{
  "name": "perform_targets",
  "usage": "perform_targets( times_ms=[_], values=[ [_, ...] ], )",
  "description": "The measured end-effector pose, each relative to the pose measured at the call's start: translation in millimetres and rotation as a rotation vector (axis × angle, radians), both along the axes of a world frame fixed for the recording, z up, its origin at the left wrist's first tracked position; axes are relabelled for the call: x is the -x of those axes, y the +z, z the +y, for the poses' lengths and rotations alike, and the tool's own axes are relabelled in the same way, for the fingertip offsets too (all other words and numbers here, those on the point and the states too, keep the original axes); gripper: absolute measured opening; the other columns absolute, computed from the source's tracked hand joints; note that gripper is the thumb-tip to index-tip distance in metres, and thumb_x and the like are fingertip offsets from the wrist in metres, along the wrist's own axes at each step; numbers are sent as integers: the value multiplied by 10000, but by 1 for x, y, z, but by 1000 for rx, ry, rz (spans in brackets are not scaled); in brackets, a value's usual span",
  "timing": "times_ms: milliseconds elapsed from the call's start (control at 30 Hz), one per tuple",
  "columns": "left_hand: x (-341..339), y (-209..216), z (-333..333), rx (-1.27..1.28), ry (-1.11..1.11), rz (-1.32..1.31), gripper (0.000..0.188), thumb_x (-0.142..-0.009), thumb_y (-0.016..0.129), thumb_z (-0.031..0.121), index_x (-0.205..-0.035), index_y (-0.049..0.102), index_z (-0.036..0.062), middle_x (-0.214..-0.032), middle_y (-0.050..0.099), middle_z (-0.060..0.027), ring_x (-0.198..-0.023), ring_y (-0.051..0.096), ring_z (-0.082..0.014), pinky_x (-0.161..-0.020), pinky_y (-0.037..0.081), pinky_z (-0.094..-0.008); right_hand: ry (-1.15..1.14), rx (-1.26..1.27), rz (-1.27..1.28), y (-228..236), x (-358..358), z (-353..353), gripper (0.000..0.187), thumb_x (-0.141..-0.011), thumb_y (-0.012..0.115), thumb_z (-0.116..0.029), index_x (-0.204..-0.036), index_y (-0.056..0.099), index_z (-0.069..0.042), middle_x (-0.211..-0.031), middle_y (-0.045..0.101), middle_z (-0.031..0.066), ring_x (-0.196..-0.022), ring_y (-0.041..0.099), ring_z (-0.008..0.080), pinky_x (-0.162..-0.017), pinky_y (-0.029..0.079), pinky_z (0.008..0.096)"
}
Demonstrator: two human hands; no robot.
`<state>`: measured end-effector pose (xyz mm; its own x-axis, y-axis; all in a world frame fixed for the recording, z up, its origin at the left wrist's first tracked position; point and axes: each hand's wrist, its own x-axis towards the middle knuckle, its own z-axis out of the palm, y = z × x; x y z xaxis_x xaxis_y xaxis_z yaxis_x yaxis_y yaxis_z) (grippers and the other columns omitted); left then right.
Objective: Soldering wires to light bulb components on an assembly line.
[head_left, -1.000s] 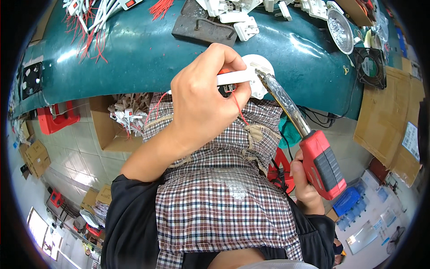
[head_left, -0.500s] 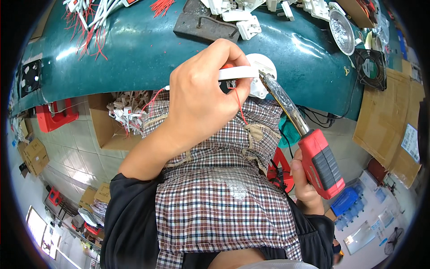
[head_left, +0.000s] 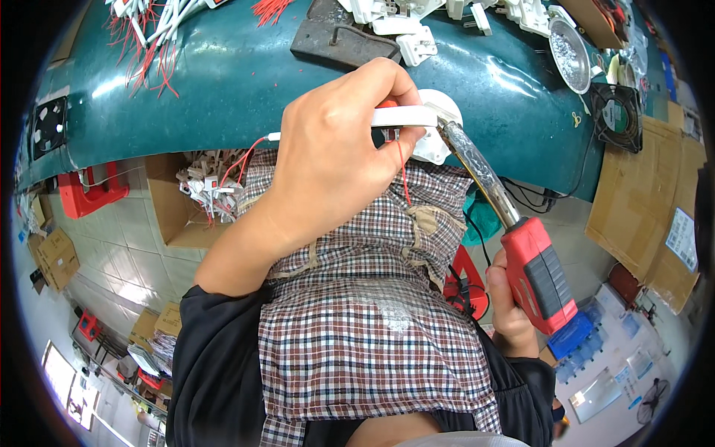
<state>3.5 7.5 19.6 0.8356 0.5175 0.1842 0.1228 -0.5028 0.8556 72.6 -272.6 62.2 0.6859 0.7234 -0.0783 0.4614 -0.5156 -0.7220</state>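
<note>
My left hand [head_left: 339,145] is closed round a white plastic switch housing [head_left: 406,117] at the table's front edge. A bit of red shows between its fingers, with metal terminals and thin red wires [head_left: 404,173] below. Beyond it sits a round white plastic part [head_left: 434,151], partly hidden by my fingers and the housing; whether the two are joined I cannot tell. In my right hand [head_left: 512,302] is a soldering iron [head_left: 538,276] with a red and black handle. Its shaft slants up to the left, and the tip meets the right end of the housing; actual contact is unclear.
A dark metal block with a handle [head_left: 328,41] and several white plug parts [head_left: 417,46] lie at the back of the green table [head_left: 223,112]. A metal dish [head_left: 570,56] and a small fan [head_left: 617,115] stand right. Below the left edge, a cardboard box [head_left: 167,201] holds wired switches.
The white housing and the soldering iron have shifted slightly to the right. My left hand has turned a little, and the red wires hang differently. Both hands keep their hold.
</note>
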Motion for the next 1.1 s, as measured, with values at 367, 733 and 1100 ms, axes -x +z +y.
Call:
perform_targets(
  times_ms=[367, 733, 1100],
  values=[
    [-1, 1, 3, 4, -32, -15, 246, -743, 825, -3, -902, 640, 31, -804, 688, -35, -721, 664, -121, -660, 517, -258, 100, -56, -124, -2, -3, 3, 227, -672, 751, 34, -887, 687, 0, -844, 648, 134, -737, 675, 300, -684, 576, 376],
    [-1, 1, 4, -10, -52, -13, 248, -743, 826, 0, -905, 642, 33, -802, 690, -32, -719, 670, -123, -658, 516, -257, -28, 20, -34, -1, 4, -10, 252, -699, 775, -16, -939, 699, -1, -924, 684, 160, -817, 710, 345, -745, 585, 397],
    [-1, 2, 6, -34, -66, -35, 256, -743, 827, 4, -909, 634, 35, -802, 690, -32, -725, 679, -132, -663, 521, -260, 48, -61, -86, -5, 1, 2, 198, -696, 757, 14, -882, 688, 0, -842, 648, 132, -734, 676, 312, -694, 572, 372]
  ],
)
